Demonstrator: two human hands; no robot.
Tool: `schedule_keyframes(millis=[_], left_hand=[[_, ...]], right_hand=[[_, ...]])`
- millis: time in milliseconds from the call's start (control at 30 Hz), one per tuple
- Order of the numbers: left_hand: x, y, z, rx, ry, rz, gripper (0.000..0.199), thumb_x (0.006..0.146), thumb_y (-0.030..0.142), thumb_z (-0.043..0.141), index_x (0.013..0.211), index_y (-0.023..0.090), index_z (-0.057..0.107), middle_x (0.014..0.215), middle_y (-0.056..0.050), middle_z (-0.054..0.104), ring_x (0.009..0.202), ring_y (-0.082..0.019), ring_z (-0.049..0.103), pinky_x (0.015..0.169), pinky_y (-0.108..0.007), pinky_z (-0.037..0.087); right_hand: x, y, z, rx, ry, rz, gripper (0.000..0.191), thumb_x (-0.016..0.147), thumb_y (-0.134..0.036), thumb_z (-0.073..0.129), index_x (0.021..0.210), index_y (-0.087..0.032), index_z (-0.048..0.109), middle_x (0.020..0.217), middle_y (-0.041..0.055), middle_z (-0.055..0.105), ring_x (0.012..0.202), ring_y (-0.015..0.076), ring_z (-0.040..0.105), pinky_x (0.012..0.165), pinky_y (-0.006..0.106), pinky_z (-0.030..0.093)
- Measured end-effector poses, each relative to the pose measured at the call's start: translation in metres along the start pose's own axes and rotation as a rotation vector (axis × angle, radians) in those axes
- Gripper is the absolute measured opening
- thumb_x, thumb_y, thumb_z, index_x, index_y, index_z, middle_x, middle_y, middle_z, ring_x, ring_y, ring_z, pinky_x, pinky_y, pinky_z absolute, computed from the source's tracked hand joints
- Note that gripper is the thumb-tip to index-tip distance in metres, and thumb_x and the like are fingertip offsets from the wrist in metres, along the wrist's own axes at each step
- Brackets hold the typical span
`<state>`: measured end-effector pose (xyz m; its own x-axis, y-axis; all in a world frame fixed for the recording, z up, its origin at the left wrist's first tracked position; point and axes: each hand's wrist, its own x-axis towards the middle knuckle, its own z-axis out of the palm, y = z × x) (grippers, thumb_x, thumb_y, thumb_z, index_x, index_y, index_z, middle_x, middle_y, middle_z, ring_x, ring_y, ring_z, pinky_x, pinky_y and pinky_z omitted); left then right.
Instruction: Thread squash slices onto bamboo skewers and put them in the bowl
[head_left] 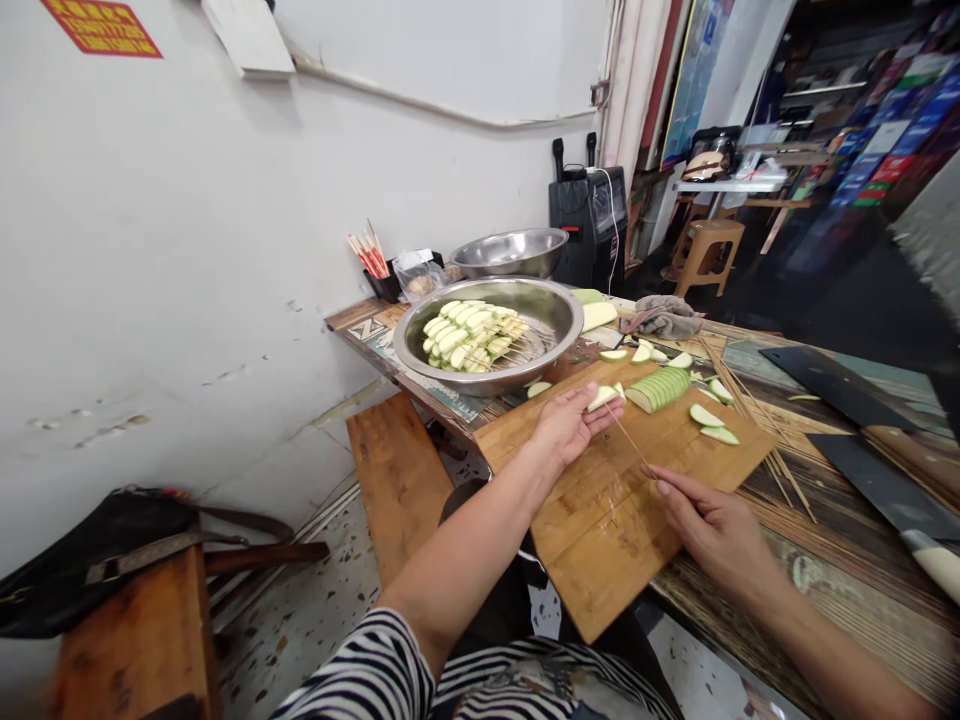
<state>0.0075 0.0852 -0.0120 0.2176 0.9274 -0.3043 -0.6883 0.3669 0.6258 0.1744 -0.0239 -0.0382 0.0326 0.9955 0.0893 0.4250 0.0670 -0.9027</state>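
Pale zucchini slices (602, 398) with green skin edges sit in the fingers of my left hand (571, 425), over the far left part of a wooden cutting board (600, 540). My right hand (701, 515) pinches the near end of a thin bamboo skewer (628, 437), whose other end reaches the held slices. A row of cut zucchini (660, 388) lies on the board just past my left hand, with loose slices (716, 425) to its right. Beyond the board, a wide metal bowl (416, 360) holds a pile of skewered slices (465, 332).
Two cleavers (885, 485) and loose bamboo skewers (787, 470) lie to the right. A grey cloth (664, 318), a second metal bowl (510, 255) and a black speaker (589, 225) stand farther back. A wooden bench (397, 480) is at the left, beside the wall.
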Motion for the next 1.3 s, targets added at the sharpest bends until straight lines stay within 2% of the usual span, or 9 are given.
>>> schedule_keyframes(millis=[267, 467, 733, 867, 1000, 1133, 1300], left_hand=[[-0.001, -0.003, 0.003, 0.038, 0.032, -0.029, 0.009, 0.089, 0.011, 0.055, 0.083, 0.007, 0.059, 0.081, -0.012, 0.07, 0.075, -0.019, 0.071, 0.088, -0.042, 0.055], [-0.001, -0.005, 0.003, 0.043, 0.018, -0.036, 0.009, 0.089, 0.01, 0.055, 0.081, 0.008, 0.059, 0.081, -0.012, 0.07, 0.073, -0.019, 0.071, 0.086, -0.04, 0.056], [-0.001, -0.006, 0.004, 0.035, 0.013, -0.086, 0.008, 0.089, 0.01, 0.056, 0.082, 0.007, 0.059, 0.081, -0.013, 0.07, 0.073, -0.02, 0.071, 0.086, -0.04, 0.056], [0.0, -0.007, 0.004, 0.029, 0.022, -0.106, 0.005, 0.088, 0.01, 0.056, 0.084, 0.007, 0.059, 0.082, -0.013, 0.07, 0.075, -0.021, 0.072, 0.087, -0.041, 0.056], [-0.003, -0.01, 0.007, 0.037, 0.023, -0.123, 0.008, 0.089, 0.01, 0.054, 0.084, 0.007, 0.059, 0.079, -0.013, 0.07, 0.074, -0.021, 0.072, 0.089, -0.042, 0.055], [-0.011, -0.015, 0.013, 0.06, -0.023, -0.133, 0.011, 0.09, 0.009, 0.052, 0.083, 0.007, 0.059, 0.078, -0.013, 0.07, 0.075, -0.021, 0.072, 0.092, -0.044, 0.052], [-0.016, -0.018, 0.014, 0.044, -0.077, -0.109, 0.011, 0.091, 0.009, 0.051, 0.084, 0.008, 0.06, 0.08, -0.012, 0.07, 0.075, -0.019, 0.071, 0.094, -0.046, 0.05]], right_hand=[[-0.001, -0.014, 0.002, 0.125, -0.075, 0.088, 0.052, 0.076, -0.057, 0.056, 0.098, -0.012, 0.072, 0.045, -0.0046, 0.037, 0.04, 0.0108, 0.032, 0.037, 0.023, 0.021], [-0.003, -0.02, 0.01, 0.245, -0.114, 0.171, 0.058, 0.074, -0.062, 0.057, 0.098, -0.01, 0.064, 0.047, -0.0071, 0.035, 0.041, 0.0085, 0.028, 0.039, 0.022, 0.018], [-0.004, -0.028, 0.021, 0.526, -0.152, 0.365, 0.056, 0.069, -0.065, 0.065, 0.095, -0.017, 0.052, 0.045, -0.0126, 0.033, 0.029, 0.0038, 0.019, 0.03, 0.018, 0.013], [-0.005, -0.029, 0.024, 0.548, -0.163, 0.356, 0.055, 0.069, -0.066, 0.064, 0.093, -0.018, 0.051, 0.045, -0.0131, 0.032, 0.028, 0.0037, 0.018, 0.029, 0.017, 0.013], [-0.002, -0.024, 0.025, 0.503, -0.099, 0.303, 0.056, 0.071, -0.066, 0.063, 0.095, -0.016, 0.053, 0.046, -0.012, 0.032, 0.032, 0.0042, 0.019, 0.031, 0.017, 0.014], [0.005, -0.019, 0.021, 0.42, -0.021, 0.22, 0.057, 0.072, -0.065, 0.065, 0.094, -0.013, 0.057, 0.048, -0.0097, 0.034, 0.039, 0.0052, 0.024, 0.037, 0.018, 0.014], [0.009, -0.016, 0.018, 0.337, -0.003, 0.159, 0.054, 0.076, -0.064, 0.06, 0.094, -0.012, 0.059, 0.049, -0.0079, 0.036, 0.04, 0.0065, 0.025, 0.037, 0.02, 0.015]])
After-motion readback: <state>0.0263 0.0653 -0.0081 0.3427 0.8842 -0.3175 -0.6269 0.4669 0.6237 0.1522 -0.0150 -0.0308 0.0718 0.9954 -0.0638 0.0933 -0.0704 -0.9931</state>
